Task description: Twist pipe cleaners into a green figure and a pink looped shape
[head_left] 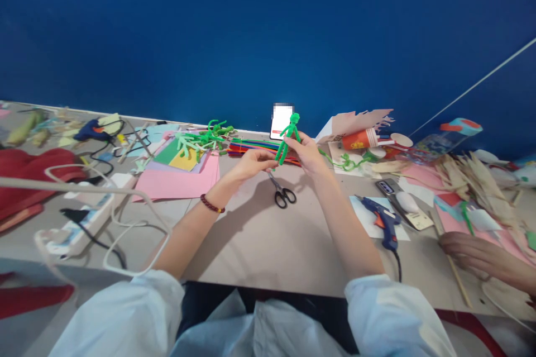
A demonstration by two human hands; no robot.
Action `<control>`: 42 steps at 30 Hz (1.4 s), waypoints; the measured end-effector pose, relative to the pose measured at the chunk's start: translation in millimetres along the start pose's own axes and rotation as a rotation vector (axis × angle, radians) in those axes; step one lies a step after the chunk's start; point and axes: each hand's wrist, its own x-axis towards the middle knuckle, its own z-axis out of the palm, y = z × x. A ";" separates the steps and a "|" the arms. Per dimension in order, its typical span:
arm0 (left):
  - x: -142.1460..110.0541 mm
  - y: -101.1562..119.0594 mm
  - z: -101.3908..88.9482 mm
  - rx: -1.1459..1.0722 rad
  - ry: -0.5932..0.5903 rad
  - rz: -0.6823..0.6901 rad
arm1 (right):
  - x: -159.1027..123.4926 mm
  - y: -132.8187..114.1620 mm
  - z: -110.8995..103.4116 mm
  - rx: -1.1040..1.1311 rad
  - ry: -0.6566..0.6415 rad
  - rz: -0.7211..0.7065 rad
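Note:
A green pipe-cleaner figure (290, 129) with a round head, arms and legs is held up in front of me, leaning slightly to the right. My right hand (307, 154) grips its body from the right side, thumb and fingers closed around it. At its lower end, my left hand (254, 163) pinches near one foot; the exact contact is hard to make out. Below the hands lie scissors (285, 196) with black handles, blades pointing away. Behind them is a bundle of coloured pipe cleaners (251, 146), and a phone (281, 121) with a lit screen leans on the blue wall.
Left are pink paper sheets (176, 181), green pipe-cleaner pieces (211, 136) and a white power strip (90, 220) with loose cables. Right, a blue glue gun (383, 217) lies on paper near another phone (391, 186). Another person's hand (481, 253) rests at far right beside a wooden stick (458, 279).

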 end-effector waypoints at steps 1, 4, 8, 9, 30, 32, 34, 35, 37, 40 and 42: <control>0.1 0.6 0.6 0.001 0.018 0.011 | -0.5 0.4 1.9 0.025 0.003 0.014; 0.1 1.8 0.9 0.012 0.082 0.042 | -3.3 1.2 7.1 0.024 -0.043 0.073; 0.5 0.2 -1.4 0.050 0.149 0.077 | -6.4 1.8 8.9 -0.111 -0.104 0.075; 0.6 -0.3 -1.9 0.061 0.154 0.080 | -6.7 2.0 8.6 -0.147 -0.114 0.066; -2.9 8.8 1.1 0.127 0.213 0.206 | -4.6 3.7 10.1 -0.143 -0.027 0.019; -2.6 8.4 2.0 0.141 0.238 0.223 | -5.9 3.3 12.7 -0.167 0.005 -0.028; -1.9 7.8 2.7 0.142 0.262 0.226 | -7.3 2.6 15.0 -0.199 0.027 -0.054; -1.7 7.5 2.8 0.139 0.272 0.224 | -7.9 2.2 15.8 -0.222 0.032 -0.061; -1.6 7.3 2.6 0.131 0.273 0.214 | -9.0 1.0 16.5 -0.265 0.030 -0.067; -2.4 7.4 1.5 0.146 0.245 0.213 | -9.7 -1.1 15.1 -0.290 -0.005 -0.062; -3.1 7.1 0.9 0.184 0.237 0.222 | -9.9 -2.4 13.3 -0.315 -0.036 -0.076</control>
